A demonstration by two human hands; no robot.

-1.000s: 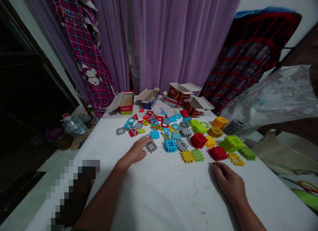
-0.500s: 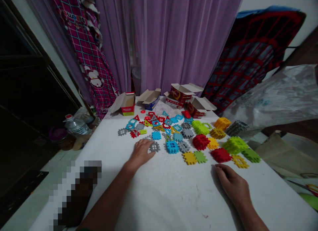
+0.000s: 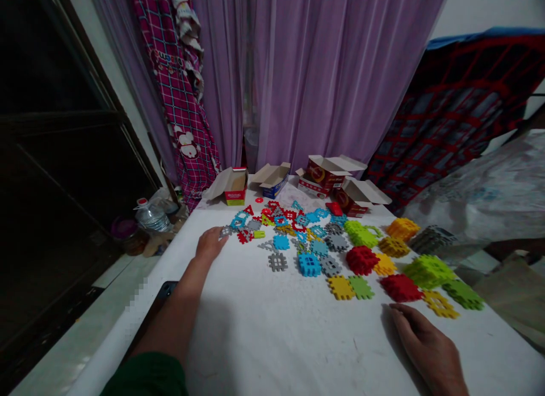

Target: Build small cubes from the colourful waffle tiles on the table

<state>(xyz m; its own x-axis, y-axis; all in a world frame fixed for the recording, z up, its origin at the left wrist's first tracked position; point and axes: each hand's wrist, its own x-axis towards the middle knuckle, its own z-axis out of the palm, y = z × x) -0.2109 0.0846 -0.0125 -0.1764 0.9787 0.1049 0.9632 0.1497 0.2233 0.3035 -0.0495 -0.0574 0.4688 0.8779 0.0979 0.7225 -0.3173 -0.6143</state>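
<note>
L hand (image 3: 209,244) palm-down, fingers together, tips at grey waffle block (image 3: 226,231), no clear pinch. R hand (image 3: 426,342) empty, fingers lightly curled, resting on white table (image 3: 276,333) near red stack (image 3: 400,288). Stacks (image 3: 428,271) sit R, prob sorted by colour; loose pieces (image 3: 281,243) mid-table, open boxes (image 3: 272,180) behind.

- I see a lilac curtain (image 3: 340,84) at twelve o'clock
- a magenta plaid cloth (image 3: 183,112) at eleven
- a dark blanket (image 3: 455,112) at one, red grid, its ground black or navy, hard to tell from here
- plastic building tiles (image 3: 309,264) in red, cyan, grey, lime and yellow
</note>
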